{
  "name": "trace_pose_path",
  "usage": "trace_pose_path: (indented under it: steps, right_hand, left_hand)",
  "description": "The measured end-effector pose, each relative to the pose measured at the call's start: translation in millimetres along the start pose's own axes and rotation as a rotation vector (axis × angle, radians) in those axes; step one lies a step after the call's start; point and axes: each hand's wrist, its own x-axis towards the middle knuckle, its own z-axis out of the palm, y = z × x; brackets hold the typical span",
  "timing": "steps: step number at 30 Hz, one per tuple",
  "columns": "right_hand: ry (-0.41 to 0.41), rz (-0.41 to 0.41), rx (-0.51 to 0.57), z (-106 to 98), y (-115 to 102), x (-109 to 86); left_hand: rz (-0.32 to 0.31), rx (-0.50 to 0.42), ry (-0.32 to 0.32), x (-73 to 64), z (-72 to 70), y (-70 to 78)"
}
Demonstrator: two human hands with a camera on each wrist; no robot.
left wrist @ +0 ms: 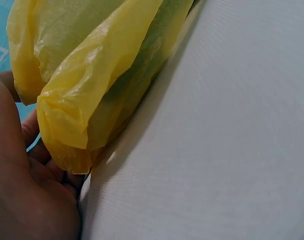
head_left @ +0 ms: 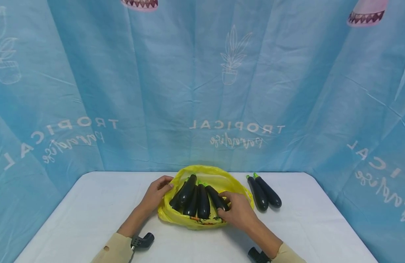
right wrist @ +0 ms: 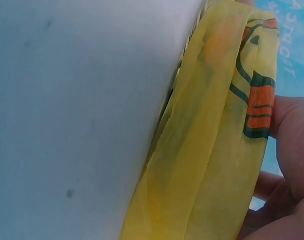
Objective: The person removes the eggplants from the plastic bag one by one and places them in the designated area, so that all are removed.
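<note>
A yellow plastic bag point(head_left: 202, 223) lies open-mouthed on the table with several dark eggplants point(head_left: 203, 204) inside, their green stem ends toward the far side. At the bag's left rim, my left hand point(head_left: 155, 195) holds the plastic between thumb and fingers; the bag's yellow side point(left wrist: 86, 90) fills the space by the fingers in the left wrist view. My right hand point(head_left: 238, 212) reaches over the right rim and grips the rightmost eggplant point(head_left: 215, 197) in the bag. The right wrist view shows the bag's printed side point(right wrist: 212, 125), which hides that eggplant.
Two more eggplants point(head_left: 268, 191) lie side by side on the white table point(head_left: 307, 226), right of the bag. A blue printed curtain point(head_left: 202, 91) hangs behind the table. Dark cameras sit on both wrists, the left camera point(head_left: 145, 240) close over the tabletop.
</note>
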Motion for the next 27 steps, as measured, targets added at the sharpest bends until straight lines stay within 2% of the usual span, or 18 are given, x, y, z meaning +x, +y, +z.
trace_pose_path:
  steps: [12,27]
  right_hand:
    - [0.054,0.030,-0.061,-1.7,-3.0,-1.8]
    - [0.050,0.049,-0.013,-14.6,-6.4,-5.5]
  left_hand:
    - [-0.018,-0.006,-0.006,-0.4,-0.6,1.5]
    - [-0.004,0.000,0.000,-1.0,-0.2,1.1]
